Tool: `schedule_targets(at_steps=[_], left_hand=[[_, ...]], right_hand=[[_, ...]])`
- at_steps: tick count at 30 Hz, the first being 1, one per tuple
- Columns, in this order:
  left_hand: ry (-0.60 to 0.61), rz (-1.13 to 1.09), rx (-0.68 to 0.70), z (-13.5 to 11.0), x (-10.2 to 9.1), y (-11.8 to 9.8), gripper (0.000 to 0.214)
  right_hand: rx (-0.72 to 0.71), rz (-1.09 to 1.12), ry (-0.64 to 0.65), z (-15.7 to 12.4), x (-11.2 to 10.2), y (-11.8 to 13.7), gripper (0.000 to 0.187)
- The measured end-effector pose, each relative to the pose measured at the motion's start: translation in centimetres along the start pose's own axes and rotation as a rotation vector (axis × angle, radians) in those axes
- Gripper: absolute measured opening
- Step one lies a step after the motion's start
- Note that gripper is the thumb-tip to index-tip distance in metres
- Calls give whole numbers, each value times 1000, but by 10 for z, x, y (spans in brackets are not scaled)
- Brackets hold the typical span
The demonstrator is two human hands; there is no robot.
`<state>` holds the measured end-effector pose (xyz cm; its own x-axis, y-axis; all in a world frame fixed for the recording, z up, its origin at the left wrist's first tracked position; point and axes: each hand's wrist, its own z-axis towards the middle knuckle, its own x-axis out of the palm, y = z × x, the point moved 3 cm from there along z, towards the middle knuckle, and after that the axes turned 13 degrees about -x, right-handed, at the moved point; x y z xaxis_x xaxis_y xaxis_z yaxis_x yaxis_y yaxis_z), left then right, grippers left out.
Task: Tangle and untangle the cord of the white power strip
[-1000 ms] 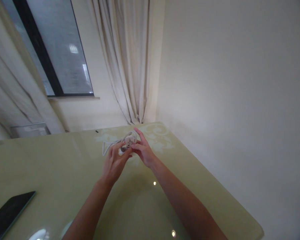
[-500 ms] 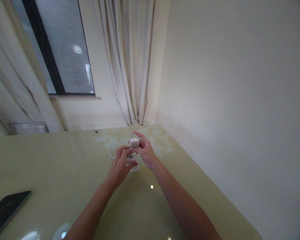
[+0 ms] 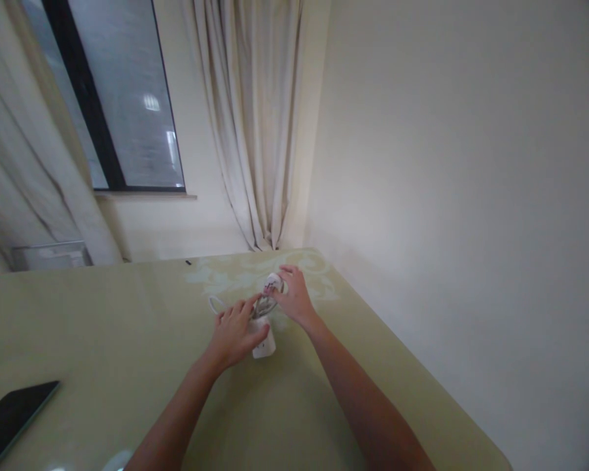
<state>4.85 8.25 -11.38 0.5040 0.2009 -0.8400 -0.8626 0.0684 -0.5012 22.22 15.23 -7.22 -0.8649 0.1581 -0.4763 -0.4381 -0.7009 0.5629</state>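
A white plug (image 3: 273, 282) with its prongs facing me is pinched in my right hand (image 3: 294, 294), fingers closed around its side. My left hand (image 3: 233, 333) lies across a white power strip (image 3: 264, 347), its thumb over the near end and its fingers along the left side, gripping it. The near end of the strip shows socket slots; the rest is under my hand. Between the hands, a white cord (image 3: 262, 306) is bunched by the strip's far end. A loop of the cord (image 3: 214, 302) sticks out left of my left fingers.
The greenish glossy table (image 3: 127, 340) meets a plain wall (image 3: 446, 196) on the right. A dark flat tablet-like thing (image 3: 14, 418) lies at the left. Near the back edge is a small dark object (image 3: 188, 262). Curtains (image 3: 255, 131) hang behind, beside a window (image 3: 127, 98).
My right hand has moved slightly right and down with the plug, which has turned. The power strip's near end has shifted toward me and shows more, and bunched cord has come into view.
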Motion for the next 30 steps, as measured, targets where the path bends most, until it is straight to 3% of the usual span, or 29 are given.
schedule_targets(at_steps=[3, 6, 13, 16, 18, 20, 24, 27, 30], left_hand=[[26, 57, -46, 0, -8, -5, 66], [39, 145, -95, 3, -12, -3, 53], [17, 199, -112, 14, -26, 20, 33], [-42, 232, -89, 17, -36, 26, 30], [-80, 305, -101, 16, -40, 30, 32], [-115, 398, -115, 15, -42, 36, 34], [-208, 510, -152, 12, -40, 53, 38], [-294, 540, -193, 11, -41, 70, 38], [-395, 590, -272, 8, -42, 88, 40]], right_hand=[[-8, 212, -15, 2, -3, 4, 22], [-29, 384, -59, 4, -5, 19, 25], [-57, 633, -316, 6, -25, 60, 31], [-53, 612, -423, 8, -29, 57, 32], [37, 594, -443, 8, -23, 42, 34], [193, 602, -388, 5, -8, 20, 39], [468, 576, -159, -17, 31, -21, 53], [443, 378, 31, -38, 58, -33, 58], [300, 237, 203, -55, 78, -31, 58]])
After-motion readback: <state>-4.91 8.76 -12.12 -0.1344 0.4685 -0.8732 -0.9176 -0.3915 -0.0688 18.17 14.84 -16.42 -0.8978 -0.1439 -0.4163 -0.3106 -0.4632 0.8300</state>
